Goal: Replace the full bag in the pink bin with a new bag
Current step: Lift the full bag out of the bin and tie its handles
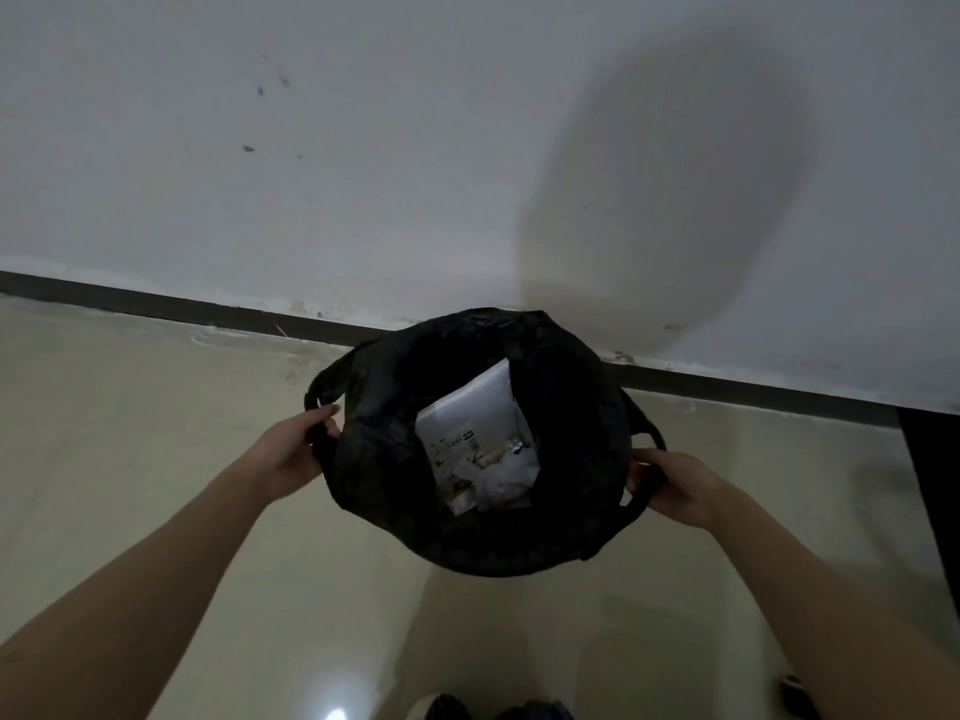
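Observation:
A full black plastic bag (pixel 395 491) stands open on the floor near the wall, spread wide over whatever is beneath it. Inside lie white paper packaging and crumpled wrappers (pixel 475 449). My left hand (pixel 298 449) grips the bag's left handle loop. My right hand (pixel 675 485) grips the right handle loop. The pink bin itself is hidden under the black plastic; I cannot see any pink.
A white wall with a dark skirting strip (pixel 208 311) runs right behind the bag. Beige glossy floor tiles (pixel 130 433) spread to the left and toward me. A dark vertical panel (pixel 930 485) stands at the right edge. Shoe tips (pixel 441 709) show at the bottom.

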`<state>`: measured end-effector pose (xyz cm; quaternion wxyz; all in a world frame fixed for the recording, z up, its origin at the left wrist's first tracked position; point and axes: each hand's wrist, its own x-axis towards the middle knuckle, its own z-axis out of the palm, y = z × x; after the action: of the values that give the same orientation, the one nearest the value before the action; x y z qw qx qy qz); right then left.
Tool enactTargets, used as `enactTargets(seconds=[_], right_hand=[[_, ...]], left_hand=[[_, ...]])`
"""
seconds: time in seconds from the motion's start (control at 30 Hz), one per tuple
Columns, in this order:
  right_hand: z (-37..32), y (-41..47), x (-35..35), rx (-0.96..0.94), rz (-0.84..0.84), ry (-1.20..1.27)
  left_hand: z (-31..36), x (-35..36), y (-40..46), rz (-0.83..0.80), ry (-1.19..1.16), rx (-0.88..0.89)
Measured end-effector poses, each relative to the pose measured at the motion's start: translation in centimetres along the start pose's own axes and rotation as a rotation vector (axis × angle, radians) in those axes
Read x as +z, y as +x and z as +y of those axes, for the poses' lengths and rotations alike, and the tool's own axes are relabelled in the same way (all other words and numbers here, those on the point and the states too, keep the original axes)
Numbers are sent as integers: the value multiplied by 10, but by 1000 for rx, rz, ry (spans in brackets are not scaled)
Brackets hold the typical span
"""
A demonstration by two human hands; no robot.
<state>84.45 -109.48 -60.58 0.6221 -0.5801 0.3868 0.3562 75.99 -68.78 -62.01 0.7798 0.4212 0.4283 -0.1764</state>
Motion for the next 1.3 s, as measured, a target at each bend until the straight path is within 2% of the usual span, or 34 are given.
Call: enactTargets(seconds=[0.07,0.13,0.23,0.33,0.4,0.47,0.53,0.6,0.67,0.77,0.83,0.9,0.97,1.03,1.13,1.2,1.3], right_hand=[[-10,-26,-9,27,9,27],[-24,-52,-14,37,-46,-14],[-51,-89,-7,5,-221,-93],[-81,-116,22,-85,-355,-210],[-95,-130,51,-189,-383,-456],[-101,-143,79,-297,-424,-730],[-98,-156,104,-371,-505,-937],[-93,-169,121,-381,-618,-1101],[-91,-183,129,-450,-639,-1341],[-103,-196,135,-847,-392,-1724],[-119,-192,138,-1050,-220,-1654],[-135,-179,141,-1112,-220,-1367],[-144,-156,142,-1064,-341,-1016],[-145,-128,141,-937,-445,-665],[-141,-91,141,-768,-460,-301],[-141,-76,140,-796,-490,-228],[-147,-78,138,-1079,-504,-403]], left_hand=[[14,-3,-31,16,-4,58],[32,-2,-61,-14,106,80],[59,14,-102,-101,256,104],[79,45,-124,-156,421,208],[86,74,-129,-165,588,363],[87,101,-129,-157,810,619],[82,122,-126,-144,993,849],[75,135,-127,-205,1095,997],[71,143,-129,-346,1146,1021],[75,151,-123,-477,1024,907],[80,158,-114,-479,866,854],[82,167,-103,-460,720,833],[82,172,-88,-461,588,780],[81,175,-72,-459,448,701],[79,180,-52,-425,365,668],[78,185,-44,-396,390,727],[80,193,-42,-365,544,829]])
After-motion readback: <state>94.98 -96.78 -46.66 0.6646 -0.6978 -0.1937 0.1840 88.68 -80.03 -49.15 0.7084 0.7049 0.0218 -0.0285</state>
